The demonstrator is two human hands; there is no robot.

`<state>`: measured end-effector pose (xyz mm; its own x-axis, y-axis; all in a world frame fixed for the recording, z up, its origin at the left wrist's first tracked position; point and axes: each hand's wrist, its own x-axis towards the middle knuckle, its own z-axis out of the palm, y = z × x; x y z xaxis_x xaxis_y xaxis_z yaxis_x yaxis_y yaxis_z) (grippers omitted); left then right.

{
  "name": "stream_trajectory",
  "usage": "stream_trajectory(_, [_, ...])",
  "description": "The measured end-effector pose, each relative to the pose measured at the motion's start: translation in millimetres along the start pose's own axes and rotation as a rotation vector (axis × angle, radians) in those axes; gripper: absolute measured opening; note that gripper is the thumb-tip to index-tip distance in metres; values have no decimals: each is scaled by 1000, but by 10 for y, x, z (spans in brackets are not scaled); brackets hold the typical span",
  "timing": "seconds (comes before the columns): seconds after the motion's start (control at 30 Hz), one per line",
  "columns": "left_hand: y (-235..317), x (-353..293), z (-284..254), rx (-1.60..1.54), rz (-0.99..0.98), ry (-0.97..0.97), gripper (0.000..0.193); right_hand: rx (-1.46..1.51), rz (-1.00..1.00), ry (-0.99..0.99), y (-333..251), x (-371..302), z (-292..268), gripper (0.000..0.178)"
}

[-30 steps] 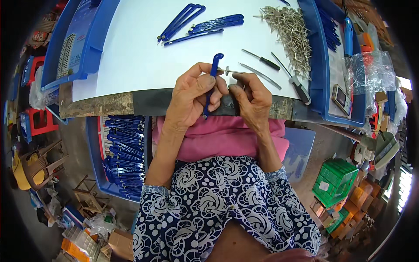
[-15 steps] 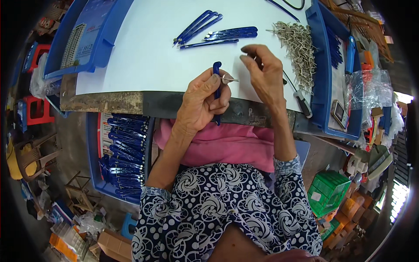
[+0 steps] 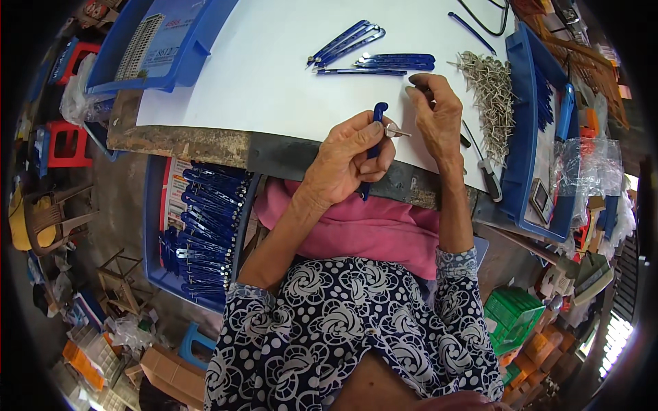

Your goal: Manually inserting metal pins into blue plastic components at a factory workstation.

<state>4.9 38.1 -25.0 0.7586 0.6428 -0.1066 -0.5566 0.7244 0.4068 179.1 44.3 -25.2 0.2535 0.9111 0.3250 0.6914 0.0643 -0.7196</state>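
Observation:
My left hand [image 3: 349,157] is closed around a slim dark-blue strip-shaped piece [image 3: 380,111], held upright above the table's front edge. From the grip a small silver pin with a round head [image 3: 397,131] sticks out to the right. My right hand [image 3: 439,116] is raised just to the right of it, fingers curled, with a gap between thumb and forefinger and nothing seen in them. Beyond the hands, several similar blue pieces [image 3: 397,61] lie on the white table sheet [image 3: 274,82]. A heap of silver headed pins [image 3: 488,96] is spread at the right.
A screwdriver [image 3: 490,179] lies by the pins. Blue trays stand on the table's left [image 3: 179,68] and right [image 3: 517,137]. Below the table at left, a blue bin [image 3: 152,240] holds many blue pieces [image 3: 209,233]. Pink cloth [image 3: 343,233] covers my lap.
The whole view has shifted, so the scene sits farther right. My left hand keeps its hold on the blue piece and pin. The right thumb and forefinger have come closer together.

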Motion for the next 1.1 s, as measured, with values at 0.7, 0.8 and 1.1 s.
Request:
stream_trajectory(0.7, [-61,40,23,106,23,-14,23,-455,190,139,316,-401,-2058,19])
stream_trajectory(0.8, [-59,27,25,102,31,-11,23,-526,227,68,899,-73,-2253,21])
stream_trajectory(1.1, [-54,45,7,112,43,16,22,-797,71,51,1664,281,-2106,30])
